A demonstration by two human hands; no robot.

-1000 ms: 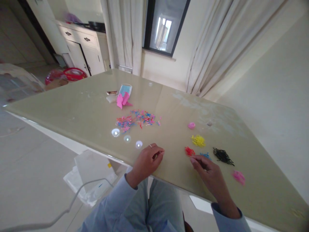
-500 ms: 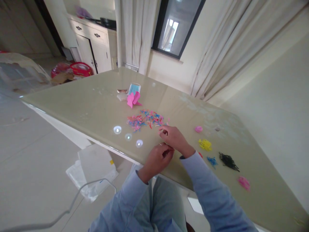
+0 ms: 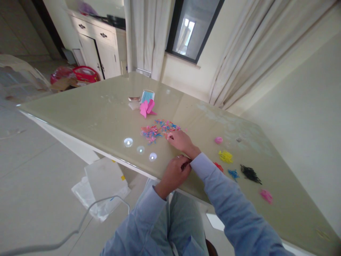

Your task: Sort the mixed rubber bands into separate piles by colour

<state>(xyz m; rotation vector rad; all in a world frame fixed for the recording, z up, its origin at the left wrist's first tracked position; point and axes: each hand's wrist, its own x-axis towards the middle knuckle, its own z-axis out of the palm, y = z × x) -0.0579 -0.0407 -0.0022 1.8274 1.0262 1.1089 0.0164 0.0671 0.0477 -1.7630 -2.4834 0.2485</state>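
Note:
A loose pile of thin, mixed-colour strands, like small rubber bands in pink, blue, orange and red, is spread over the table. At its near right edge is my right hand, thumb and fingers pinched together; anything between them is too small to make out. My left hand stays curled near the table's front edge, just below my right wrist, its fingertips closed and what they hold hidden. To the right, single-colour heaps lie apart: yellow bands, red bands partly behind my right sleeve, blue bands and black bands.
Two pink bundles lie on the right of the glossy table. Farther back are a pink folded paper piece and a blue face mask. A grey cable crosses the lower left.
My right hand has moved forward and left, from beside my left hand to the pile's edge. More of the red heap shows. My left hand has barely moved.

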